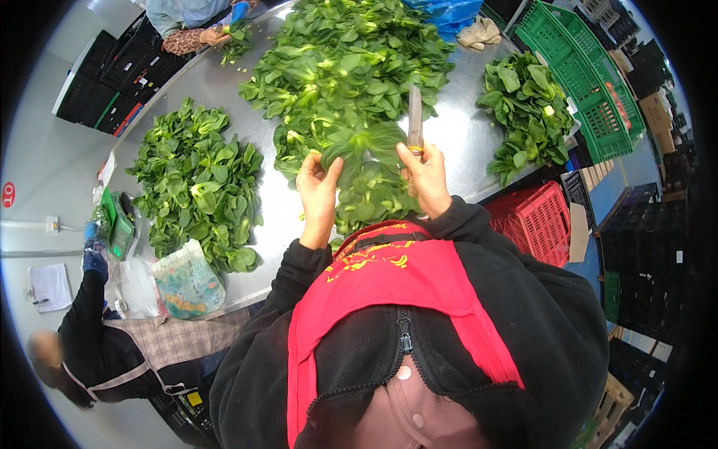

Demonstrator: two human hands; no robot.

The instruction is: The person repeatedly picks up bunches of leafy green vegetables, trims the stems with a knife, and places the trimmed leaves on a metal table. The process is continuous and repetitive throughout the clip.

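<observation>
Between my hands, above the leafy greens, is a head of bok choy (364, 143) with its leaves spread. My left hand (318, 182) pinches its leaves on the left side between thumb and fingers. In my right hand (426, 174) is a knife (415, 115), its blade pointing up and away from me. The thumb of that hand rests near the right leaves; whether it also grips them is hard to tell. A large heap of bok choy (359, 62) covers the middle of the metal table (465, 134), and more loose greens (376, 193) lie just under my hands.
Further bok choy piles lie left (196, 185) and right (524, 112). A co-worker's hand (213, 37) holds greens across the table; another person (129, 353) stands at left beside a green scale (120, 227). Green crates (583, 78) and a red crate (533, 224) stand at right.
</observation>
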